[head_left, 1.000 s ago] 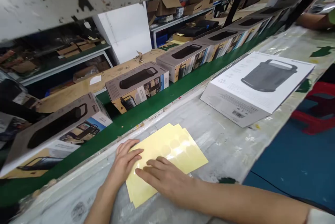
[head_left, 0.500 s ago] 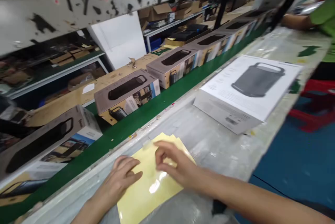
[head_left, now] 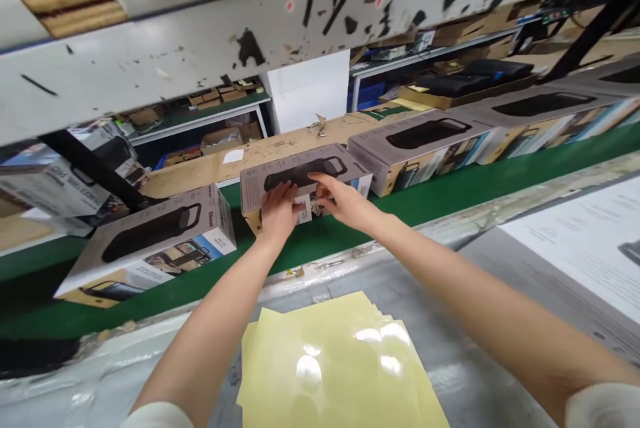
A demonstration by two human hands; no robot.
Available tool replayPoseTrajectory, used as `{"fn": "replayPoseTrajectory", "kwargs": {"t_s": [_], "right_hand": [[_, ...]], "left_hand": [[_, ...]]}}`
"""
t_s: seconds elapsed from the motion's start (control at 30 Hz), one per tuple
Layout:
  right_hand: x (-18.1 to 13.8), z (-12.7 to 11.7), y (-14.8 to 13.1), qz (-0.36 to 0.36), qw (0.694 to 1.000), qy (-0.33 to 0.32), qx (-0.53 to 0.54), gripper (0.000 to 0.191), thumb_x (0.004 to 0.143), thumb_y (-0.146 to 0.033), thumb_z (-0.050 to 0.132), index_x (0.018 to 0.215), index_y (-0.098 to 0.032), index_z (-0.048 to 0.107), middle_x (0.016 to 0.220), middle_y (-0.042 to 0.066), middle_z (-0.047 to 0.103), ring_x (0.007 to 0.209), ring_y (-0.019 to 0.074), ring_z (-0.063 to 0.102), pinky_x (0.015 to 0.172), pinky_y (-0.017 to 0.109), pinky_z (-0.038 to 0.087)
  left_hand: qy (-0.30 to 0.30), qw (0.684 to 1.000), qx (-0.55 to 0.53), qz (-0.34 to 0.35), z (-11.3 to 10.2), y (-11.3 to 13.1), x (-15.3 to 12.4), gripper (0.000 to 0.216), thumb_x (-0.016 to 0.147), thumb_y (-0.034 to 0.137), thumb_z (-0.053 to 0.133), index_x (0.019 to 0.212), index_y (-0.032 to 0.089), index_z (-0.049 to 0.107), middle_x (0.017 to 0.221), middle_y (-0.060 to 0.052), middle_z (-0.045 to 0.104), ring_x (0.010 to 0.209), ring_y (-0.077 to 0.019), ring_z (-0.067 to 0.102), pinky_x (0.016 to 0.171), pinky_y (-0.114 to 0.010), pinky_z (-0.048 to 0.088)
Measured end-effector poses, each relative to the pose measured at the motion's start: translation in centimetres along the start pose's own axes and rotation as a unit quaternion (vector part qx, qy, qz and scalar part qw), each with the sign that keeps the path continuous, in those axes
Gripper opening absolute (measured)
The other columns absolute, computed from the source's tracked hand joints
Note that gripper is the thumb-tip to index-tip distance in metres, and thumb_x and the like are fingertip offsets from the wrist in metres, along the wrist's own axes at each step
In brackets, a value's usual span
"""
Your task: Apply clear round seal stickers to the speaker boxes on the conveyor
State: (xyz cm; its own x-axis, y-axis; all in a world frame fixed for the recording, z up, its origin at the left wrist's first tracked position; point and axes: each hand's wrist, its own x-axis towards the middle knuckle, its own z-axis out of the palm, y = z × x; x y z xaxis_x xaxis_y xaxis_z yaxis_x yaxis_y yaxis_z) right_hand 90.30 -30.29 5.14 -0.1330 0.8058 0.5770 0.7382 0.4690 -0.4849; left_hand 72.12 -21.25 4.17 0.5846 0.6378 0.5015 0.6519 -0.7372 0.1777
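Note:
A printed speaker carton (head_left: 305, 161) lies on the green conveyor belt, its top showing a dark speaker with a handle. My left hand (head_left: 280, 211) rests on the carton's near top edge, fingers spread over the top and thumb at the front face. Beside it, my right hand (head_left: 347, 205) is at the same edge, index finger reaching over the top and other fingers curled. Whatever is between its fingertips is too small to make out. Below my forearms, a stack of glossy yellow sheets (head_left: 330, 361) lies on the plastic-covered bench, faint round outlines showing on the top one.
More cartons stand along the belt, one at left (head_left: 170, 241) and one at right (head_left: 425, 141). A larger white box (head_left: 580, 261) occupies the bench's right side. A scuffed white beam (head_left: 200, 55) crosses overhead. Behind the green belt (head_left: 300, 248) runs a wooden ledge (head_left: 270, 145).
Both hands have moved from the yellow sheets forward to the carton on the belt. The view has turned left, so the white box sits further right and the person in green is out of view.

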Motion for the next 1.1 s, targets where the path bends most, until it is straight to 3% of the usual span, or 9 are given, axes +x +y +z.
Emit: {"fn": "replayPoseTrajectory", "kwargs": {"t_s": [0.13,0.27,0.47,0.7,0.93,1.1], "right_hand": [[1.8,0.9,1.3,-0.046,0.997,-0.044,-0.048,0.062,0.093,-0.010,0.046,0.154,-0.023,0.040,0.107,0.010,0.066,0.101,0.0275,0.067,0.085,0.045,0.060],[2.8,1.8,1.5,-0.092,0.991,-0.057,-0.085,0.061,0.094,-0.007,0.044,0.153,-0.022,0.043,0.116,0.014,0.065,0.114,0.0315,0.065,0.095,0.053,0.059],[2.5,1.9,2.1,-0.095,0.987,-0.050,-0.118,0.068,0.093,-0.005,0.047,0.157,-0.027,0.040,0.137,0.016,0.058,0.130,0.0354,0.058,0.108,0.060,0.050],[2.4,1.2,3.1,-0.005,0.999,-0.039,0.032,0.087,0.089,-0.019,0.061,0.164,-0.032,0.018,0.121,0.009,0.064,0.101,0.0258,0.064,0.096,0.048,0.058],[2.8,1.9,1.8,-0.007,0.999,-0.016,0.044,0.077,0.089,-0.014,0.054,0.160,-0.028,0.030,0.112,0.008,0.065,0.087,0.0217,0.064,0.088,0.043,0.060],[3.1,2.1,1.7,-0.010,0.999,-0.023,0.036,0.080,0.087,-0.016,0.059,0.160,-0.029,0.031,0.118,0.009,0.065,0.097,0.0239,0.065,0.092,0.044,0.060]], "left_hand": [[0.014,1.000,0.004,-0.001,0.1,-0.3,-0.8,0.042,0.086,0.017,0.078,0.127,0.021,0.072,0.139,-0.014,0.069,0.134,-0.0353,0.061,0.110,-0.051,0.049],[0.001,1.000,0.007,-0.016,-0.2,-0.3,-0.8,0.042,0.087,0.018,0.077,0.128,0.021,0.071,0.138,-0.012,0.069,0.136,-0.0346,0.060,0.111,-0.050,0.049],[0.024,1.000,0.004,-0.015,0.2,-1.0,-1.1,0.043,0.087,0.019,0.077,0.130,0.023,0.071,0.142,-0.012,0.068,0.135,-0.0350,0.060,0.112,-0.053,0.048],[0.026,1.000,0.004,-0.008,0.2,-1.4,-1.5,0.044,0.086,0.020,0.077,0.130,0.025,0.071,0.143,-0.011,0.067,0.136,-0.0362,0.059,0.110,-0.054,0.049],[0.004,1.000,0.014,-0.012,-0.4,-1.6,-1.7,0.044,0.088,0.021,0.075,0.132,0.022,0.070,0.146,-0.012,0.065,0.138,-0.0357,0.058,0.111,-0.052,0.048],[0.016,1.000,0.015,-0.012,-0.5,-1.9,-1.9,0.044,0.088,0.020,0.076,0.131,0.023,0.071,0.144,-0.012,0.066,0.137,-0.0362,0.059,0.110,-0.053,0.049]]}}
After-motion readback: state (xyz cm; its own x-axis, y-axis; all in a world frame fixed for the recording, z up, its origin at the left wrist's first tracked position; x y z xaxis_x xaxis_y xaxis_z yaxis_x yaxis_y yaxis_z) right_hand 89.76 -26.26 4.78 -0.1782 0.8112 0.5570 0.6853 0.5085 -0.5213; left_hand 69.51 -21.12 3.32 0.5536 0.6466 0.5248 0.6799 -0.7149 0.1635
